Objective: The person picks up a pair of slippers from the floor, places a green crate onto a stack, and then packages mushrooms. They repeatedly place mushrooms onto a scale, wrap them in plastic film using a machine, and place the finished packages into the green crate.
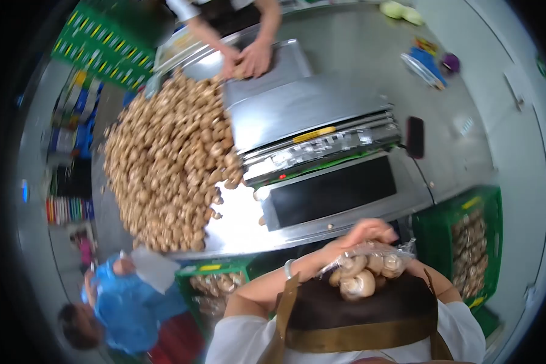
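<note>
A clear plastic bag of brown mushrooms (358,282) hangs in front of my apron, with its loose plastic end toward the right. My left hand (365,233), a bracelet on its wrist, is at the top of the bag with its fingers curled over the plastic, a little blurred. My right forearm (434,280) reaches in from the right, and the bag hides the fingers of that hand. Just beyond my hands is the metal table edge, with a wrapping machine (315,148) and its black plate (333,193).
A large heap of mushrooms (170,158) covers the table's left side. Green crates of packed mushrooms stand at my right (470,249) and left (218,285). Across the table, a co-worker's hands (249,60) handle mushrooms; a person in blue (133,303) is at lower left. A phone (415,137) lies right.
</note>
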A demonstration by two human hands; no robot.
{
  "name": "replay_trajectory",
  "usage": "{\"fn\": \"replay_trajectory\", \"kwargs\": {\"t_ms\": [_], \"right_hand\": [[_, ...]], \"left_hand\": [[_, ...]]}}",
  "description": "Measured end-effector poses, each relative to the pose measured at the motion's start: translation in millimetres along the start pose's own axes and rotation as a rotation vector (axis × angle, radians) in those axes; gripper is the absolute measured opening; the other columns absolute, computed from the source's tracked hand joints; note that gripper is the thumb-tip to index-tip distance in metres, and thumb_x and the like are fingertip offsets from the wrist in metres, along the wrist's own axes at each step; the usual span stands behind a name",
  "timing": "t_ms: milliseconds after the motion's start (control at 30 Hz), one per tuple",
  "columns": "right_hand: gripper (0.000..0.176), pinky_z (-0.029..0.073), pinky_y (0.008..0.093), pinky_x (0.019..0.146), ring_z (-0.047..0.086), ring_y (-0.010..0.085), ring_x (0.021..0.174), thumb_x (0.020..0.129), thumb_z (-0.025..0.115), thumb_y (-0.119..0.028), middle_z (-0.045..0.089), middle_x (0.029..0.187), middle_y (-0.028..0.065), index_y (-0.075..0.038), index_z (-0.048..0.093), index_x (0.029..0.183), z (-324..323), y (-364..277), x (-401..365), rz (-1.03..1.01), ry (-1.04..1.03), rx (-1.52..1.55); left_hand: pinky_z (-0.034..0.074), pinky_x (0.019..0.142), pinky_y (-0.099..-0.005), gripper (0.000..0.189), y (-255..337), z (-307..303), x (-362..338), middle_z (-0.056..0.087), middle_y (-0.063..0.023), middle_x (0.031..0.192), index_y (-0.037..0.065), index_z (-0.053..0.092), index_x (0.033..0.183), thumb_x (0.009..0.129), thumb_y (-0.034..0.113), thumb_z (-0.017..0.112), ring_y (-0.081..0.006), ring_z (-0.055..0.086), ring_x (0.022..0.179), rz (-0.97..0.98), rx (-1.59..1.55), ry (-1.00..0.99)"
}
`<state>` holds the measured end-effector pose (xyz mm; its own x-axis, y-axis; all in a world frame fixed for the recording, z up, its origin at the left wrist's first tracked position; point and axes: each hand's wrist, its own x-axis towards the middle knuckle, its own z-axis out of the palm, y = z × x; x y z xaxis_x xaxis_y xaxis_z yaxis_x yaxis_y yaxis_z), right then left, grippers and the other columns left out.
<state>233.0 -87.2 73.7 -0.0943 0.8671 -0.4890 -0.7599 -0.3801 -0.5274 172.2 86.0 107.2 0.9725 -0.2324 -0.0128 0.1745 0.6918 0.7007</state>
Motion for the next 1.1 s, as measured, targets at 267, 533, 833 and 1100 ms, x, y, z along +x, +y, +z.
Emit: {"fn": "replay_trajectory", "kwargs": {"t_ms": [267, 533, 833, 1100], "right_hand": [[0.057, 0.04, 0.0378, 0.107, 0.055, 0.0251, 0.123, 0.092, 0.063, -0.022, 0.056, 0.132, 0.0173, 0.006, 0.045, 0.138, -1.0, -79.2, -16.5, -0.272, 0.147, -0.779], [0.054, 0.038, 0.0357, 0.111, 0.049, 0.0233, 0.13, 0.094, 0.054, -0.007, 0.05, 0.14, 0.0156, 0.004, 0.038, 0.145, 67.9, -67.7, 136.1, -0.357, 0.194, -0.776], [0.056, 0.05, 0.0351, 0.093, 0.062, 0.0256, 0.109, 0.087, 0.069, -0.005, 0.059, 0.129, 0.0168, -0.001, 0.047, 0.138, 207.8, 1.9, 224.5, -0.305, -0.715, -1.255], [0.04, 0.053, 0.0324, 0.077, 0.066, 0.0204, 0.081, 0.087, 0.071, -0.01, 0.067, 0.106, 0.0106, -0.002, 0.058, 0.124, 183.1, 25.9, 230.5, -0.083, -0.674, -1.355]], "left_hand": [[0.051, 0.092, -0.0299, 0.037, -35.1, -37.5, -71.2, 0.062, -0.0068, 0.123, 0.004, 0.056, 0.13, 0.101, 0.028, 0.058, -0.0149, 0.061, 0.108, 0.147, -0.143, 0.108], [0.045, 0.105, -0.0379, 0.041, -29.9, -56.7, -171.4, 0.054, -0.0076, 0.134, 0.008, 0.047, 0.136, 0.101, 0.027, 0.056, -0.0189, 0.052, 0.126, 0.848, -0.771, 0.624], [0.057, 0.08, -0.0262, 0.078, -121.5, -14.0, -439.3, 0.062, -0.0049, 0.118, 0.005, 0.048, 0.135, 0.081, 0.053, 0.077, -0.0133, 0.064, 0.099, 1.053, -0.189, 1.638], [0.056, 0.086, -0.0364, 0.046, -265.4, -30.5, -543.0, 0.062, -0.0049, 0.112, 0.011, 0.052, 0.126, 0.095, 0.041, 0.066, -0.0189, 0.063, 0.101, 0.733, -0.416, 2.075]]}}
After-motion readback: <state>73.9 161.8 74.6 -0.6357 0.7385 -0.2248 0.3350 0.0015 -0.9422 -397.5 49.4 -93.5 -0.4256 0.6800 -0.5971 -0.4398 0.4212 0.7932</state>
